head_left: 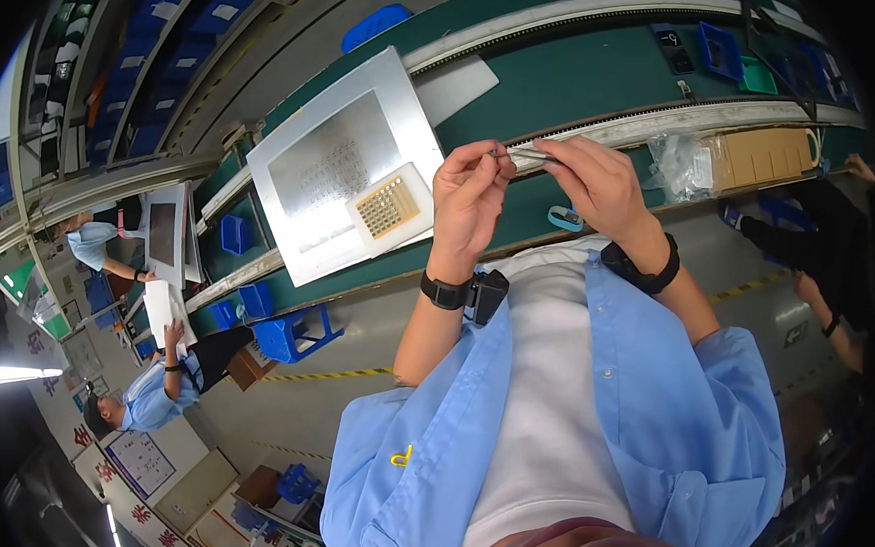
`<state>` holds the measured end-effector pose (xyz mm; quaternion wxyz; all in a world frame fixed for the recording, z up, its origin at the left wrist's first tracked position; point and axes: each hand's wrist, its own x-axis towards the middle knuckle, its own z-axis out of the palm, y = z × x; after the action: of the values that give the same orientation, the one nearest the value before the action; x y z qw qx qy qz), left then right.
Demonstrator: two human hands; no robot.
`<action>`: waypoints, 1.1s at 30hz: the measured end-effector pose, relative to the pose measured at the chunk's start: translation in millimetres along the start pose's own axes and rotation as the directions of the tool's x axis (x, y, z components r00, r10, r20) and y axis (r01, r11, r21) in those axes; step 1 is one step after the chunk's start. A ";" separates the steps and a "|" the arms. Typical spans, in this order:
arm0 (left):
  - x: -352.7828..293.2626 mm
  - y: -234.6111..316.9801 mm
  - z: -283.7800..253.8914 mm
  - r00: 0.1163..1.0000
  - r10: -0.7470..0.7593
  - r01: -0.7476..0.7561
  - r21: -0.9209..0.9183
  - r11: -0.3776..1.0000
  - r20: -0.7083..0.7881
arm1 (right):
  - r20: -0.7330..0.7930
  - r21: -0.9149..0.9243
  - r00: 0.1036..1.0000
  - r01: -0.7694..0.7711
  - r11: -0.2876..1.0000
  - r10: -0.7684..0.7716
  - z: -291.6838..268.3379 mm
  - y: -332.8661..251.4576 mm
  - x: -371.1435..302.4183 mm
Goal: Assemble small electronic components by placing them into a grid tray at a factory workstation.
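Both my hands are raised close together over the near side of the green workbench [566, 75]. Between thumb and fingers, my right hand [601, 188] grips a slim metal tool [527, 154] that looks like tweezers, pointing toward the left hand. My left hand [469, 201] is pinched closed at the tool's far end; whatever is in its fingertips is too small to make out. Left of it lies a large silver metal panel [279, 228], carrying a whitish tray [363, 232] with rows of small parts. Many tiny pieces are scattered on the panel's grey middle [334, 144].
Right of my hands are clear plastic bags [679, 166] and a cardboard divider box [766, 157]. A small blue-and-white item [564, 218] sits near the bench edge. Rails [649, 125] run along the bench. Blue bins [719, 51] stand far right. Co-workers [154, 391] are at left and right.
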<state>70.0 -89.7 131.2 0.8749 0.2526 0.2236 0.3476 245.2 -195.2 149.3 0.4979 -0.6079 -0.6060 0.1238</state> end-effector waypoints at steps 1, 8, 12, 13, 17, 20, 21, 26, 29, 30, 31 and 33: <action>-2.2 1.1 -0.2 1.000 0.003 -0.003 -0.014 1.000 0.013 | -0.027 -0.040 0.998 0.056 0.998 -0.057 0.5 -0.8 2.3; -11.0 9.1 6.5 0.999 0.032 -0.031 -0.054 0.998 0.024 | -0.040 -0.174 0.964 0.253 0.952 -0.264 -4.6 -5.1 14.3; -12.3 12.1 4.0 0.997 0.047 -0.043 -0.058 0.997 0.065 | -0.030 -0.195 0.955 0.284 0.939 -0.295 -5.5 -8.5 17.9; -12.7 12.7 4.0 0.997 0.042 -0.038 -0.066 0.997 0.065 | -0.024 -0.197 0.954 0.288 0.937 -0.298 -5.3 -9.4 18.4; -15.0 15.2 4.6 0.998 0.028 -0.023 -0.078 0.997 0.057 | -0.006 -0.199 0.948 0.310 0.930 -0.318 -5.8 -11.3 20.3; -15.6 16.4 4.1 0.999 0.013 -0.010 -0.070 0.997 0.042 | 0.007 -0.201 0.941 0.333 0.921 -0.338 -7.0 -11.9 21.8; -14.9 16.6 3.5 0.999 0.013 -0.010 -0.070 0.997 0.044 | 0.009 -0.203 0.940 0.336 0.920 -0.341 -6.7 -12.3 23.0; -15.7 17.0 1.2 0.999 0.009 -0.005 -0.071 0.997 0.044 | 0.033 -0.217 0.933 0.356 0.909 -0.358 -7.7 -13.5 26.3; -15.0 17.6 0.3 0.999 0.000 0.003 -0.069 0.998 0.050 | 0.047 -0.227 0.928 0.369 0.901 -0.368 -8.6 -12.6 27.2; -14.8 18.3 0.1 0.998 -0.005 0.008 -0.066 0.998 0.055 | 0.052 -0.232 0.926 0.375 0.897 -0.374 -8.8 -12.5 27.4; -14.8 19.0 0.1 0.998 -0.010 0.014 -0.063 0.998 0.060 | 0.057 -0.236 0.923 0.382 0.894 -0.380 -9.0 -12.6 27.6; -14.5 21.1 -0.1 0.998 -0.021 0.025 -0.070 0.997 0.061 | 0.063 -0.239 0.923 0.384 0.892 -0.380 -9.0 -12.9 28.0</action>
<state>50.0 -86.8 146.9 0.8936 0.2291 0.1874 0.3373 250.6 -178.2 176.0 0.4284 -0.5331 -0.7280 -0.0484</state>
